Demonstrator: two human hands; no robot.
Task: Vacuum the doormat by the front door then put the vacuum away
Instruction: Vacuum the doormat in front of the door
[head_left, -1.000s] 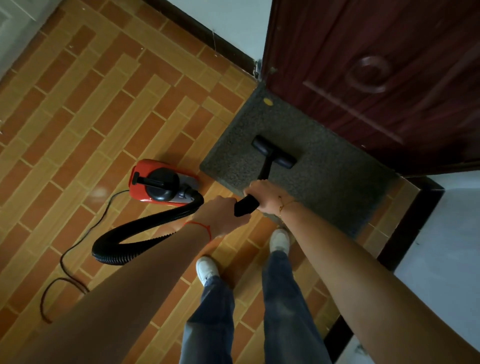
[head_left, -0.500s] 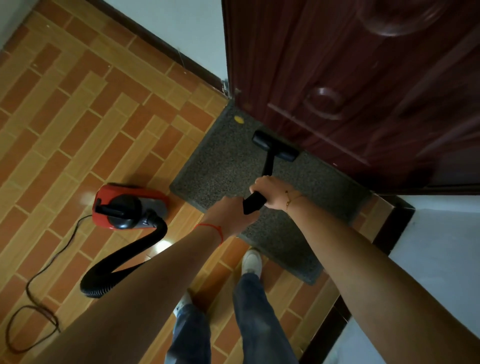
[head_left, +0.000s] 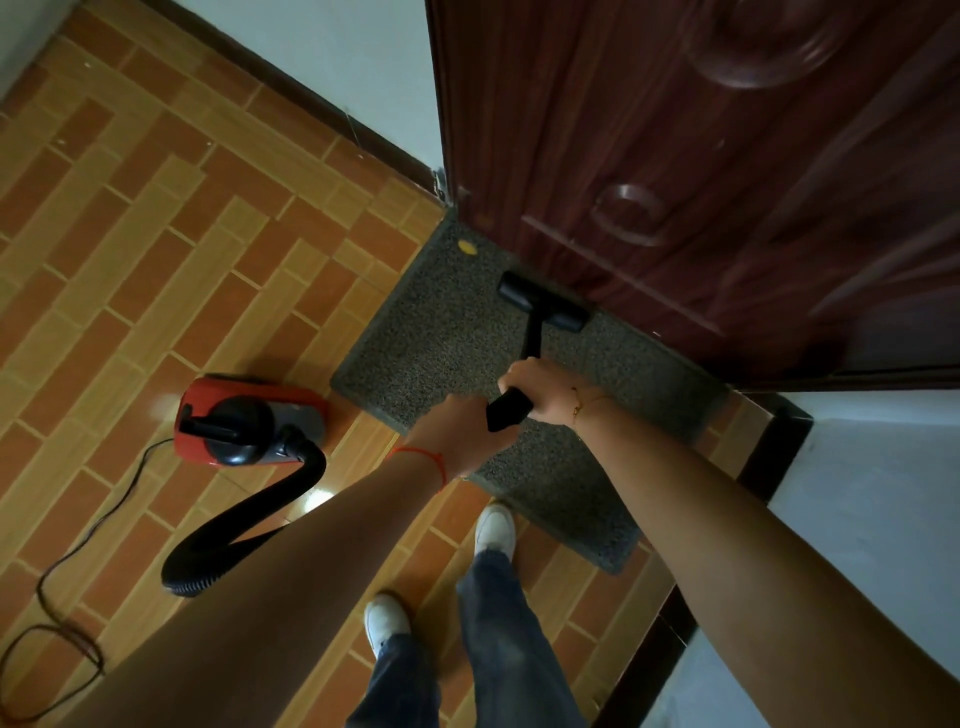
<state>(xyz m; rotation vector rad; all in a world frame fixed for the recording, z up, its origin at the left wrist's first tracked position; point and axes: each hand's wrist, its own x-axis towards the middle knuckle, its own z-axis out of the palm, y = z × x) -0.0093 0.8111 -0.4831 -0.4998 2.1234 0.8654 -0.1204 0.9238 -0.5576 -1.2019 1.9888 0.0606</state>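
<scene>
The floor is orange brick tile, with a grey mat by the door. Both hands, left and right, have fingers curled round the wand. Its head sits at the mat's door edge. The red vacuum waits beside the mat. I think cleaning is underway; putting away is left.

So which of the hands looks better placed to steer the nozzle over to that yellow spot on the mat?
Right, probably. The right hand grips the wand nearest the nozzle. The left hand holds further back. The yellow spot lies left of the nozzle on the doormat.
</scene>
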